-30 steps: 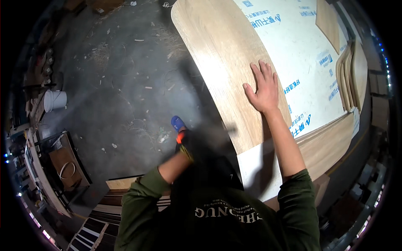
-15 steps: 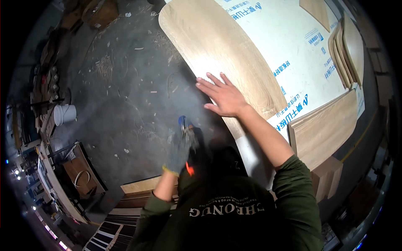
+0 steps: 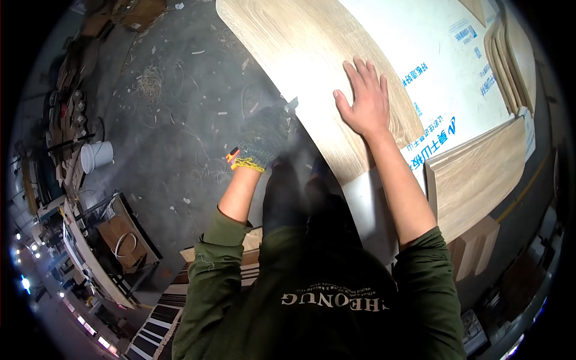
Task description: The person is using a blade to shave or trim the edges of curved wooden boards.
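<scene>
A long wood-grain panel (image 3: pixel 294 57) with a rounded far end lies in front of me. My right hand (image 3: pixel 368 105) is bare and rests flat on it, fingers spread. My left hand (image 3: pixel 264 133) wears a dark grey knit glove with a yellow cuff. It is closed beside the panel's left edge, its front end at that edge. An orange-ended tool (image 3: pixel 232 155) sticks out by the glove's cuff; the glove hides most of it, and its kind cannot be made out.
Beneath the panel is a white sheet (image 3: pixel 441 78) with blue print. Curved boards (image 3: pixel 505 69) are stacked at far right, flat wood-grain panels (image 3: pixel 477 180) nearer. A white bucket (image 3: pixel 96 156) and a cardboard box (image 3: pixel 122 240) stand left. Shavings (image 3: pixel 150 83) litter the floor.
My left hand has come up and forward from near my body to the panel's left edge. My right hand has shifted right and farther along the panel, still flat.
</scene>
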Demonstrator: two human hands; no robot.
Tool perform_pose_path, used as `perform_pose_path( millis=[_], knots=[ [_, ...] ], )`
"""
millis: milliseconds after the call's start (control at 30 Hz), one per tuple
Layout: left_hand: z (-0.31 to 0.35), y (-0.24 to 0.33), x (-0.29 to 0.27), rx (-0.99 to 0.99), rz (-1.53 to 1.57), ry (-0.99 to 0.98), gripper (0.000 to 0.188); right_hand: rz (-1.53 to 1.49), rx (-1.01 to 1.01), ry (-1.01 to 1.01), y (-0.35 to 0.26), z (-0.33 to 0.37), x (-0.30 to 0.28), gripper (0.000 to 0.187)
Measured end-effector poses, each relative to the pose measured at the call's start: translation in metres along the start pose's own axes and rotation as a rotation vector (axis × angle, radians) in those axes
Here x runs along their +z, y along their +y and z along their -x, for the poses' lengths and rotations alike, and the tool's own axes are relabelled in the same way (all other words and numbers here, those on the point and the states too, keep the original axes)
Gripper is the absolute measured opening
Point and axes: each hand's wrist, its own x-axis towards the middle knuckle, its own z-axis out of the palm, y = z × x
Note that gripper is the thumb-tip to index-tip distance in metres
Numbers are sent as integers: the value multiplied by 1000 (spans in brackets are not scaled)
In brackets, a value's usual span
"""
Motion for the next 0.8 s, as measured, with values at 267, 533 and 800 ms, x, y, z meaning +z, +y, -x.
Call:
perform_pose_path(
  millis=[267, 533, 800],
  knots=[
    [-5, -4, 4, -151, -55, -20, 43, 8, 15, -20, -1, 2, 1, 62],
    [-6, -9, 12, -140, -41, 11, 46, 14, 13, -15, 0, 1, 2, 62],
    [-17, -23, 6, -145, -85, 79, 43, 32, 20, -34, -3, -1, 0, 62]
  ],
)
